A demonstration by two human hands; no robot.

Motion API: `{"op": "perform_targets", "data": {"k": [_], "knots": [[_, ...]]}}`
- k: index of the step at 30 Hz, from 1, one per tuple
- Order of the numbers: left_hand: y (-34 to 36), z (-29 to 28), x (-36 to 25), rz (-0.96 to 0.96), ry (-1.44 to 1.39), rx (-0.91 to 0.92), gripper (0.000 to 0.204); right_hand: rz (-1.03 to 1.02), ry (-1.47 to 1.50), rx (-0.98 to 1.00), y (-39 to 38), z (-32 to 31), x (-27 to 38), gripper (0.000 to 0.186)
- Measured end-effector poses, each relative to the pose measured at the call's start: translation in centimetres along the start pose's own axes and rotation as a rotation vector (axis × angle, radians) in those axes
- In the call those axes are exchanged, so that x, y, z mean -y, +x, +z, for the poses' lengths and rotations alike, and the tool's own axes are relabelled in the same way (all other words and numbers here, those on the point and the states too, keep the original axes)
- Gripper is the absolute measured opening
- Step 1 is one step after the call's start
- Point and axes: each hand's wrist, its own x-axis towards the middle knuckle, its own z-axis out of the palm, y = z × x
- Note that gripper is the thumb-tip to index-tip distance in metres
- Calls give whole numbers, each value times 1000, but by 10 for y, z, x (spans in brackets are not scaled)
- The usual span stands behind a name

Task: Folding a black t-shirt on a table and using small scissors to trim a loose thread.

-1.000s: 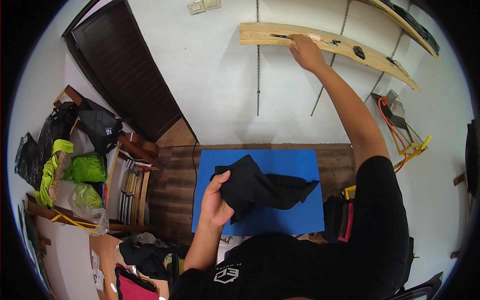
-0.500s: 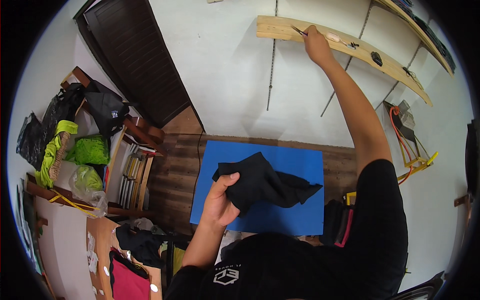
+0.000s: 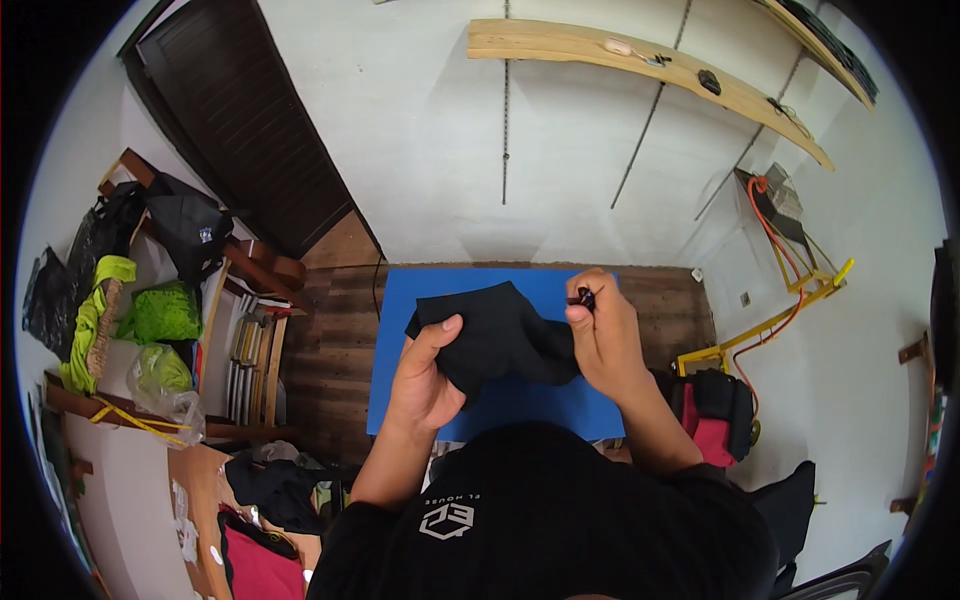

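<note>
A black cloth garment (image 3: 497, 335) is bunched up over a blue mat (image 3: 530, 405) on the brown wooden table (image 3: 330, 340). My left hand (image 3: 425, 380) grips the cloth's left side, thumb on top. My right hand (image 3: 600, 335) is at the cloth's right edge and pinches a small dark object (image 3: 584, 297) between thumb and fingers. What the small object is cannot be made out.
A long wooden wall shelf (image 3: 640, 65) with small items hangs above. A dark door (image 3: 250, 130) stands at the left. Bags and green cloth (image 3: 160, 310) fill a rack beside the table. A red-black bag (image 3: 715, 415) sits at my right, with orange cable (image 3: 790, 250) beyond.
My right arm came down from the wooden shelf to the cloth, now pinching a small dark object. My left hand lifted the cloth and kept its grip.
</note>
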Motion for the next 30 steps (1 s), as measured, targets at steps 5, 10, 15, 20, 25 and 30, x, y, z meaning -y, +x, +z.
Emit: {"op": "perform_targets", "data": {"k": [5,10,15,20,25,30], "knots": [[-1,7,6,5,21,74,37,-153,-224,44,-8,0,12,39],[-4,5,7,7,86,88,36,-209,-342,79,-8,3,24,35],[-6,4,8,29,82,83,33,-248,-379,55,-6,4,26,34],[-6,1,7,29,82,76,34,-272,-392,56,-3,2,27,31],[-4,4,5,25,65,121,37,-292,-272,7,-8,4,8,28],[-2,3,5,17,60,85,35,-157,-147,2,-14,1,-2,27]]}}
